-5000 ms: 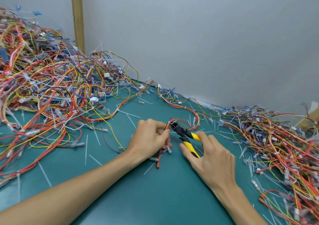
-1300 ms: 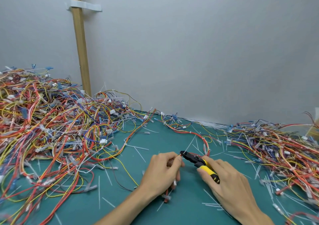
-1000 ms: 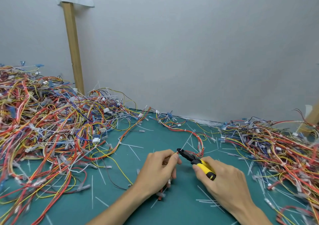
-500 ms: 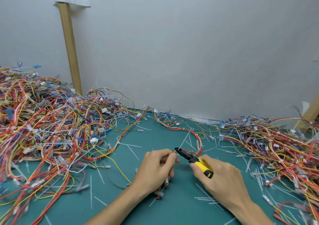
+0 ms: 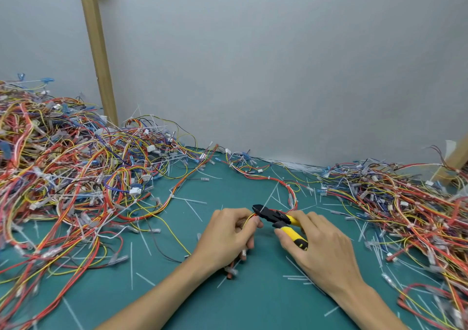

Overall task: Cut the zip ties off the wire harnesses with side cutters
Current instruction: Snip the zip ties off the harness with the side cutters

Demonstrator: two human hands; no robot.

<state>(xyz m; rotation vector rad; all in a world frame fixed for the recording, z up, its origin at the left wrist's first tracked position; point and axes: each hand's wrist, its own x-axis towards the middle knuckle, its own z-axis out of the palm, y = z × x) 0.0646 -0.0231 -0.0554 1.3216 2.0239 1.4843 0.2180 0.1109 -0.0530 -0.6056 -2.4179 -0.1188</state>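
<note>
Left grip pinches the limp wire harness at the cutter nose; right grip wraps the side cutters. I'd hold beside the tie, since light wires flop.

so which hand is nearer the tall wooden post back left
Left. The left hand lies right of and in front of the tall wooden post; the right hand is farther right.

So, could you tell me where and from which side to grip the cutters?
By the yellow handles, from the right: the black nose points left at the wire in the left hand, the handles trail right into the right hand.
</note>
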